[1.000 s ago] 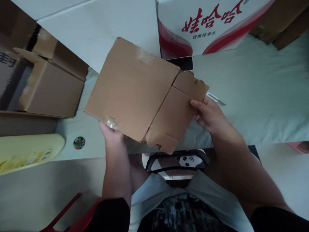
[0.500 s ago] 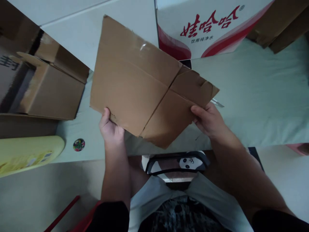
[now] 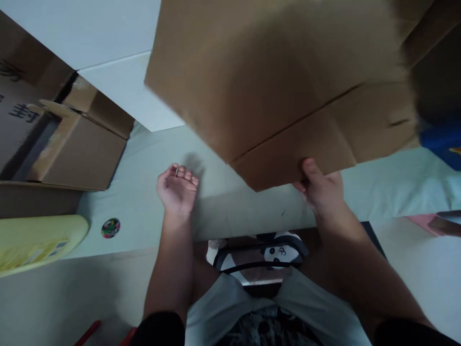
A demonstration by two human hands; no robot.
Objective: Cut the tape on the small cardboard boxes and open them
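A creased brown cardboard sheet (image 3: 288,72) fills the upper middle of the head view, tilted and raised above the pale green cloth. My right hand (image 3: 322,190) grips its lower edge, thumb on top and fingers underneath. My left hand (image 3: 179,190) is apart from the cardboard, palm up, fingers loosely curled with nothing plainly held. Something thin and ring-like (image 3: 176,171) shows at one of its fingers; I cannot tell what it is. Much of the area behind the sheet is hidden.
Brown cardboard boxes (image 3: 86,149) stand at the left, near a yellow bottle (image 3: 39,240) and a small round patterned disc (image 3: 110,228). A white box (image 3: 118,86) is behind. A blue object (image 3: 442,142) lies at the right. A panda-patterned item (image 3: 257,254) sits below the cloth's edge.
My left hand has let go of the cardboard. My right hand has swung the sheet up and to the right, closer to the camera, and it now covers the red-lettered white box.
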